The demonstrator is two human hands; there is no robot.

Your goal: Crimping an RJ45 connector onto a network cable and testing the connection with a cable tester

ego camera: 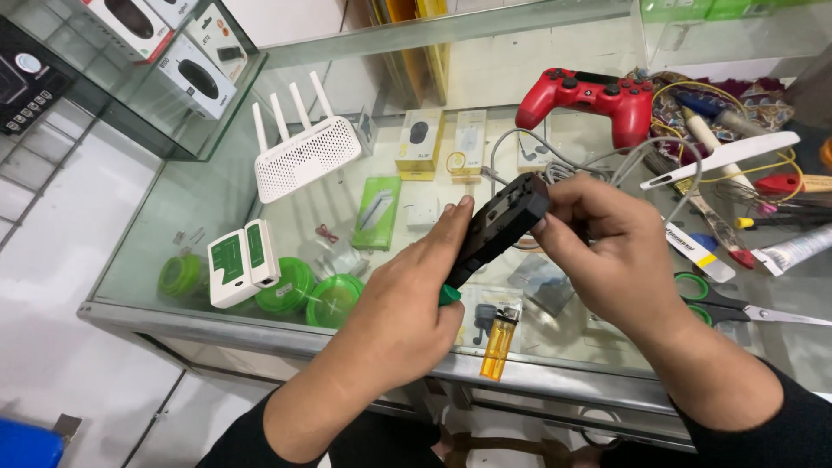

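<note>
Leftmost on the glass counter [173, 217], a white-and-green cable tester [243, 263] lies beside green reels [295, 290]. Nearer, the left hand [407, 303] wraps the green-handled black crimping tool [501, 224], held above the counter's near edge. The right hand [607, 251] pinches the tool's far end, where a grey cable [572, 165] meets it. Scissors [737, 308] lie right.
</note>
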